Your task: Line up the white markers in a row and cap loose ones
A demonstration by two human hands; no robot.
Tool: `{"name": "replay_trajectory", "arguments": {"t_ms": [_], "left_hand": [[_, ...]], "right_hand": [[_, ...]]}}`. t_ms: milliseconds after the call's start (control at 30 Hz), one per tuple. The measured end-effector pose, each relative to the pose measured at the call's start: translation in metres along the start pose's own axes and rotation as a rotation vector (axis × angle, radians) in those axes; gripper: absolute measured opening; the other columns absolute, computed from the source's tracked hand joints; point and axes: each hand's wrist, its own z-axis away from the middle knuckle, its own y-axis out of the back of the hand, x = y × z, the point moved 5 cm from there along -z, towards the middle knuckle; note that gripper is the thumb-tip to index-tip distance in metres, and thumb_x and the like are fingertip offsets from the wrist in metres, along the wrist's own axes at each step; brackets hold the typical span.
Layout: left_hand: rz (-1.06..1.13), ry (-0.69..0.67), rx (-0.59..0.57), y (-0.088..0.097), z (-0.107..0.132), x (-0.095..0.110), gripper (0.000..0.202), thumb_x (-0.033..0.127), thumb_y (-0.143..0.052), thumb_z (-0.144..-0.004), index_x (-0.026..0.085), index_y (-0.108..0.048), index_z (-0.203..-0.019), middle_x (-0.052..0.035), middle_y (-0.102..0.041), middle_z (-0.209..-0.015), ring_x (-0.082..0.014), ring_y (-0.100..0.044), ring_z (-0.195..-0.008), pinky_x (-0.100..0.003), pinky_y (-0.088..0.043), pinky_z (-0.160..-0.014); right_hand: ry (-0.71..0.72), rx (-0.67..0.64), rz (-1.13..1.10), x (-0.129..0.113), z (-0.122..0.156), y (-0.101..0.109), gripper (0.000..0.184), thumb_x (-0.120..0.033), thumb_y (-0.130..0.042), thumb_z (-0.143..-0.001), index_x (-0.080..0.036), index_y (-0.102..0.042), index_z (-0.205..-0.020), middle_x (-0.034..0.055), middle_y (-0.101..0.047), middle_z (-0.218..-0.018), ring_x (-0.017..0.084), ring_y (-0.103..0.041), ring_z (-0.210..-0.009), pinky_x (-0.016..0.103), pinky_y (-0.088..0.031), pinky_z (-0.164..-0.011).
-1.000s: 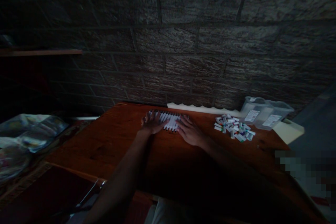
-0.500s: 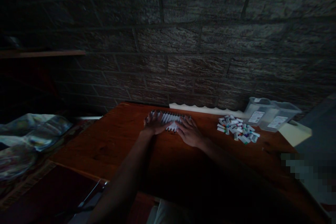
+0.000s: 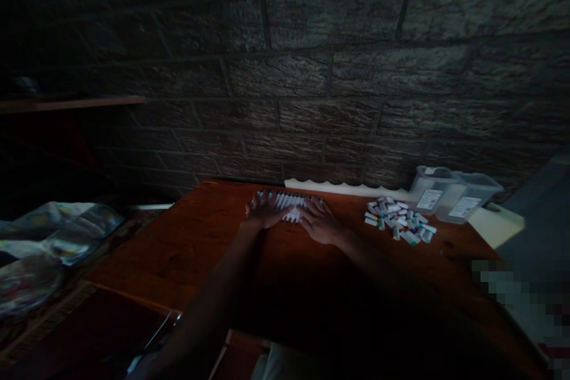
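Observation:
A row of white markers [image 3: 291, 200] with dark tips lies side by side on the wooden table [image 3: 178, 243], near the wall. Over the left part of the row rests my left hand [image 3: 263, 212], palm down with its fingers spread. My right hand [image 3: 319, 221] lies flat across the right part, fingers apart and thumb toward the left one. Both hands touch the markers without gripping any. The hands hide the two ends of the row. To the right sits a loose pile of white caps [image 3: 398, 219] with coloured ends.
Two clear plastic containers [image 3: 430, 193] with labels stand at the table's back right, beside a pale yellow object [image 3: 499, 225]. A white wavy-edged strip [image 3: 342, 188] runs along the brick wall [image 3: 294, 77]. Plastic-wrapped bundles [image 3: 66, 231] lie left of the table.
The camera view has shifted slightly. Both hands stay spread over the marker row, with hardly any visible movement; the caps and containers keep their places.

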Motion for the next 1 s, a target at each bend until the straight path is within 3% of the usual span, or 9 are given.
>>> {"name": "replay_trajectory", "arguments": {"t_ms": [633, 833, 1000], "left_hand": [[-0.01, -0.047, 0.0, 0.002, -0.018, 0.005, 0.097, 0.083, -0.018, -0.076, 0.025, -0.012, -0.154, -0.0082, -0.003, -0.161, -0.0416, -0.002, -0.145, -0.063, -0.016, -0.11], [-0.013, -0.045, 0.01, 0.0, -0.021, 0.005, 0.097, 0.083, -0.02, -0.077, 0.024, -0.014, -0.154, -0.0096, -0.003, -0.161, -0.0421, -0.004, -0.145, -0.064, -0.017, -0.109], [0.005, -0.04, 0.095, 0.003, -0.016, 0.005, 0.099, 0.081, -0.019, -0.079, 0.017, -0.008, -0.154, -0.013, -0.002, -0.16, -0.037, -0.002, -0.146, -0.061, -0.007, -0.114]], "right_hand": [[-0.062, -0.077, -0.03, 0.012, -0.014, 0.002, 0.059, -0.051, -0.016, -0.098, -0.027, -0.027, -0.151, 0.0054, -0.01, -0.16, 0.029, -0.001, -0.148, 0.051, -0.006, -0.117], [-0.063, -0.068, -0.038, 0.011, -0.013, 0.003, 0.058, -0.05, -0.017, -0.099, -0.027, -0.028, -0.151, 0.0054, -0.013, -0.16, 0.029, -0.001, -0.148, 0.052, -0.005, -0.117], [-0.092, 0.034, -0.067, 0.009, -0.01, 0.016, 0.056, -0.047, -0.021, -0.099, -0.025, -0.029, -0.151, 0.008, -0.019, -0.159, 0.029, -0.008, -0.147, 0.054, -0.006, -0.116]]}}
